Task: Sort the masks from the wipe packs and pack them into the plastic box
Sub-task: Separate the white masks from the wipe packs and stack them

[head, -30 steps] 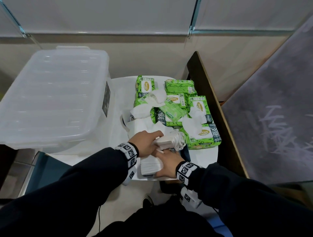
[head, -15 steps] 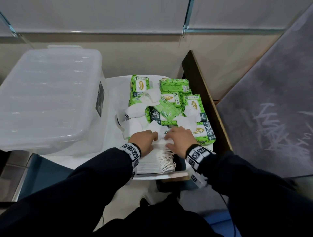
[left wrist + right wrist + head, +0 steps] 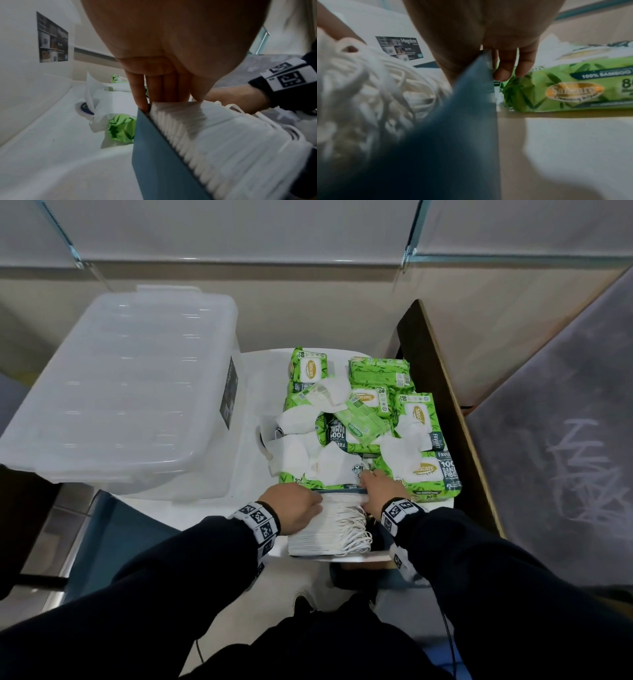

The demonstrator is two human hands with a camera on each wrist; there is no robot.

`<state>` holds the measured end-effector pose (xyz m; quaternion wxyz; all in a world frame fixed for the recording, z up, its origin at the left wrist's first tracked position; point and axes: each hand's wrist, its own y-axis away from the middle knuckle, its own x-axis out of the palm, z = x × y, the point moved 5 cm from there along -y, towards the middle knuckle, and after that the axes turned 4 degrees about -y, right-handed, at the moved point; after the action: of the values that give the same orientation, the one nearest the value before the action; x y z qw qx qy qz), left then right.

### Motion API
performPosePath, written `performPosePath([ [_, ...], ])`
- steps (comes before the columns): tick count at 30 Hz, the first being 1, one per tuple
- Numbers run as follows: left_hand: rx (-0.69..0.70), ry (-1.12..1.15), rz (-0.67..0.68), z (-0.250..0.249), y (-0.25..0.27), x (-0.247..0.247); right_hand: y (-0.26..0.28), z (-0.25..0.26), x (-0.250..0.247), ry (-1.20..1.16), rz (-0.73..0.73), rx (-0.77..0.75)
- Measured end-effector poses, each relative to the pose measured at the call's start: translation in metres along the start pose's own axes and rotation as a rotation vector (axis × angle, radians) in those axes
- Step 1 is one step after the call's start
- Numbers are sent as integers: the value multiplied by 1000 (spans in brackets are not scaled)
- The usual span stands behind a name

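Far to your left sits the plastic box (image 3: 116,392), lid still on, well apart from the stack you are working on, so whatever you lift must travel left and away from you, and your left hand (image 3: 291,505) is the nearer one for that trip. That hand lies over the left end of the mask stack (image 3: 325,534), fingers (image 3: 161,86) straight and close together, tips pressing down at the far top edge where the masks meet a thin blue card (image 3: 154,148) standing against them; it grips nothing. The stack lies at the near edge of the desk (image 3: 212,508), right under your wrists, its layers running from you toward the pile, ear loops bunched on the right side. Your right hand (image 3: 380,487) pinches the blue card at the far right corner, thumb on one face and fingers (image 3: 505,67) on the other. Beyond both hands, loose masks (image 3: 301,450) lie mixed among the green wipe packs (image 3: 421,470), not yet sorted. The head view gives you the whole layout and the box's direction; only the left wrist view shows the card standing upright along the stack's side, and only the right wrist view shows the pinch, with a wipe pack just beside your fingertips
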<state>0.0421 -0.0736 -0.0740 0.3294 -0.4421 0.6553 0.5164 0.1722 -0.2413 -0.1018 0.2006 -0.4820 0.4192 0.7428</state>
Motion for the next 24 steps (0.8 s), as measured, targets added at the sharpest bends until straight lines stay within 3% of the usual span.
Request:
performPosePath([
  [5,-49,56,-51,8,5,-3,-8,-16,-7,-284,161,37],
  [9,-85,-7,35,5,5,6,-4,-35,-16,-601,82,129],
  [14,-108,46,19,10,4,3,6,-45,-8,-642,3,218],
  [18,-156,161,-70,18,7,-18,13,-50,-17,-721,76,216],
  [21,-241,275,-207,28,-5,-44,8,-69,-42,-788,-70,233],
  [24,-292,374,-219,30,-36,-61,-10,-87,-64,-809,-233,272],
])
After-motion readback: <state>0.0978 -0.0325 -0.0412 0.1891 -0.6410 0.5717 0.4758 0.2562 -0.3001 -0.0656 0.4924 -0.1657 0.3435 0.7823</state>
